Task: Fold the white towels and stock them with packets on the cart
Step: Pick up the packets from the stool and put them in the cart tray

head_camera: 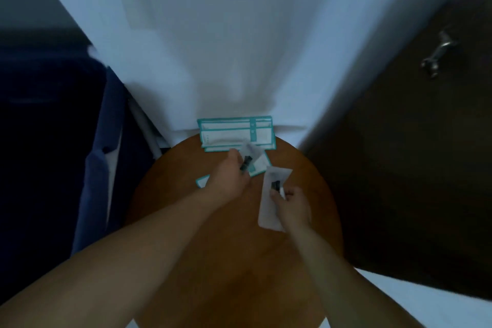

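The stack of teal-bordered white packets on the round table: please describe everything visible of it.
The stack of flat, rectangular white packets with teal borders lies at the far edge of the round brown wooden table, slightly fanned. Its far side meets the white cloth. The left hand reaches its near edge; contact is unclear.
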A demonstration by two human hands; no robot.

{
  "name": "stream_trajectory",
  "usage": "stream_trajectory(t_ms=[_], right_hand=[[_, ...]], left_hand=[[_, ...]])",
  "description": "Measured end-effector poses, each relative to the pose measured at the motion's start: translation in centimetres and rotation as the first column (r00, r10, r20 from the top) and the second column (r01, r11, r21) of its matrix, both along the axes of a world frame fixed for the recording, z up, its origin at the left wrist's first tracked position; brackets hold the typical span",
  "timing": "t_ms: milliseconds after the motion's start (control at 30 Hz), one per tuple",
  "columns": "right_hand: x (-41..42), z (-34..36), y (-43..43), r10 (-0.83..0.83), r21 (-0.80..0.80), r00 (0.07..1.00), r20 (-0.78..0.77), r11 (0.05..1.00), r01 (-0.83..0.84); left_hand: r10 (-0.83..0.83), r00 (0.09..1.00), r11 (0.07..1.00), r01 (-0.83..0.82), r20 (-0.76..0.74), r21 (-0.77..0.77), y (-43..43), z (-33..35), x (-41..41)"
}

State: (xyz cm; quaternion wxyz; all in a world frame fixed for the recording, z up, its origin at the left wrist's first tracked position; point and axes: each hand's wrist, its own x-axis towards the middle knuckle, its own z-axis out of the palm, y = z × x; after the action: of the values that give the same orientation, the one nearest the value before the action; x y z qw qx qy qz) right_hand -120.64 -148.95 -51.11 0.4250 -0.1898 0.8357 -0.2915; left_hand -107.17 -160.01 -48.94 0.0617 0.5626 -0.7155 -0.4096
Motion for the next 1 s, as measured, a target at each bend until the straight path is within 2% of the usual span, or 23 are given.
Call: stream_trajectory(t_ms=[167,267,400,500,600,800,1000], right_hand=[[0.8,8.4,2.7,-0.051,-0.159,0.992,0.116,0.985,0.069],[0.8,13.5,4.7,-0.013,-0.239,0.994,0.113,0.970,0.040],[-0.4,20.0,7.5,0.017,-0.328,0.998,0.060,0.945,0.003],[-1.6,23.9,9.9,0.013,-0.401,1.000,0.027,0.916,-0.001],[-2.6,27.3,12.3,0.001,-0.471,0.999,-0.050,0.882,-0.024],[-7.1,32.7,19.4,-0.048,-0.597,0.989,-0.137,0.801,-0.044],[-15.7,35.7,29.9,-0.213,-0.663,0.967,-0.139,0.746,0.069]], left_hand=[[0.098,0.994,0.995,-0.096,-0.049,0.034,3.2,9.0,0.1],[0.206,0.960,0.975,-0.186,-0.192,0.118,4.9,13.2,-0.2],[0.249,0.849,0.960,-0.152,-0.465,0.237,6.8,18.5,-1.3],[0.216,0.824,0.973,-0.135,-0.525,0.188,8.2,22.7,-2.7],[0.236,0.812,0.972,-0.208,-0.534,0.113,10.1,26.2,-4.6],[0.197,0.782,0.973,-0.229,-0.592,0.022,17.6,32.6,-9.3],[0.028,0.757,0.999,-0.043,-0.652,-0.008,27.9,36.3,-17.6]])
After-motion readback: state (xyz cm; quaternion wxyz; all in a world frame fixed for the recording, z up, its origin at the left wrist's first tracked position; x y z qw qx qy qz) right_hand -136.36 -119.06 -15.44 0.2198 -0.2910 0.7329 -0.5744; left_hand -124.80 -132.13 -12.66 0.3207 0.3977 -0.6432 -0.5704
